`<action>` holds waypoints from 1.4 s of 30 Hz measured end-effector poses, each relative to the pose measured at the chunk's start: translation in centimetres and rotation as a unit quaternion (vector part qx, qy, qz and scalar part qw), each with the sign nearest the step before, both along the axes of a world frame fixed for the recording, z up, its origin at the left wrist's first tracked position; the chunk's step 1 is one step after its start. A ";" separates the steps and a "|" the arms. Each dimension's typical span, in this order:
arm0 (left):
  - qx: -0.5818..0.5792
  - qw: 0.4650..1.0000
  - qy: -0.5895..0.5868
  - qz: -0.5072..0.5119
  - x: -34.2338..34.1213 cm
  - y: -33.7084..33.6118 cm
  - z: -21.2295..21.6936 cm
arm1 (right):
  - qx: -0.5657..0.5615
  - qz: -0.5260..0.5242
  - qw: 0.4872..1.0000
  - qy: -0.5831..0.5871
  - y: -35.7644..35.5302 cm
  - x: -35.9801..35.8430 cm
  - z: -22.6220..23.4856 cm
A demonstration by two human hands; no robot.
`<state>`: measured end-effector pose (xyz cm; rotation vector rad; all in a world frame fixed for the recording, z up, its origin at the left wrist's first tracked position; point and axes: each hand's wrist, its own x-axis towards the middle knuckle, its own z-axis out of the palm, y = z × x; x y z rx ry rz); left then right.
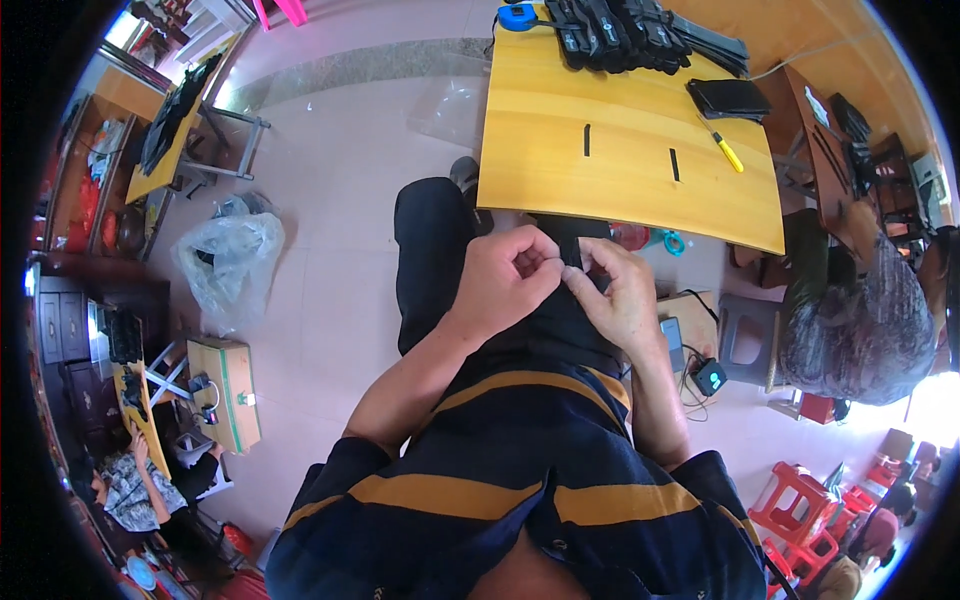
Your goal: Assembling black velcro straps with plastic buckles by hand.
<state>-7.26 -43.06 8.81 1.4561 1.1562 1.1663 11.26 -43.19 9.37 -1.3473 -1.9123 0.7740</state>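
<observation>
Over my lap, just short of the near edge of a yellow wooden table [630, 190], my two hands meet. My left hand [508, 280] is curled, its thumb and forefinger pinched together. My right hand [622, 295] is closed too, its thumb tip close against the left fingertips. Whatever they pinch is too small or too dark to make out against my black trousers [430, 265]. Two short black strips, one on the left [587, 140] and one on the right [674, 165], lie apart on the tabletop. A thin tool with a yellow handle [729, 153] rests to their right.
Black strap-like pieces [610, 38] are bunched at the table's far edge, beside a blue tape measure [518, 17]. Flat black pieces [730, 98] are stacked at right. A clear plastic bag [230, 265] sits on the left floor. Another person [860, 310] sits at right, near a grey stool [748, 335].
</observation>
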 end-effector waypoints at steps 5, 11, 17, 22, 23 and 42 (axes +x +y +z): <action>-0.024 0.998 0.018 -0.050 0.1 0.6 0.2 | 0.017 -0.008 0.999 -0.027 -0.3 0.4 0.2; -0.056 0.995 -0.012 -0.084 -0.3 1.0 -1.4 | -0.002 0.010 0.998 -0.054 -0.6 0.4 0.6; -0.200 0.963 -0.119 -0.136 -1.0 1.2 -1.2 | -0.012 0.028 0.999 -0.038 -0.7 0.2 0.7; -0.183 0.968 -0.107 -0.131 -1.0 1.1 -1.7 | -0.020 0.046 0.999 0.011 -0.7 0.1 -0.2; -0.165 0.973 -0.099 -0.125 -0.9 1.0 -1.7 | -0.020 0.046 0.999 0.011 -0.7 0.1 -0.1; 0.002 0.999 -0.026 -0.037 0.8 0.1 -1.4 | -0.105 -0.042 0.971 0.212 -1.2 -0.2 -0.5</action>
